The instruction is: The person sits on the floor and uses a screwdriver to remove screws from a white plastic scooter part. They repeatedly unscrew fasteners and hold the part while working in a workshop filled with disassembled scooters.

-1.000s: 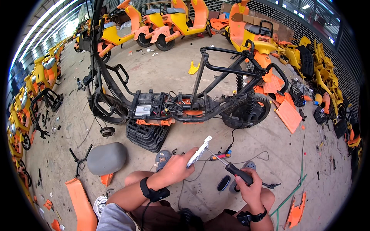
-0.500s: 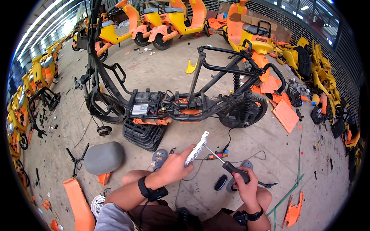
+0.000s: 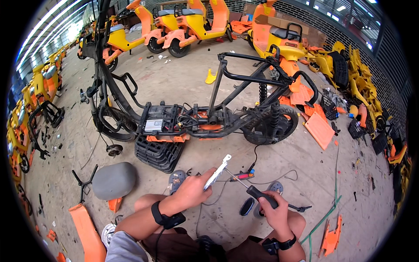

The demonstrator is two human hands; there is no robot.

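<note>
- The white part [image 3: 215, 174] was held in the air on the near side of the stripped scooter [image 3: 198, 118], tilted, with its narrow tabbed end pointing toward that scooter.
- The left grip [image 3: 192, 191] was closed on the part's lower end, the end farther from the scooter, leaving the tabbed end free.
- The part looked light, since one hand carried it, and probably stiff, for it showed no sag; whether it was plastic or metal could not be told.
- Its thin tab seemed the most fragile spot, so the broader lower body was likely the safer place to hold. Its surface looked smooth enough to slip under a sideways push.
- The right grip [image 3: 275, 212] was wrapped around the dark handle of the screwdriver [image 3: 258, 194], also on the scooter's near side; its shaft slanted up to the part's edge, though contact at the tip could not be made out.
- The screwdriver looked rigid, with its likely heavier, thicker handle the natural place to hold.
</note>
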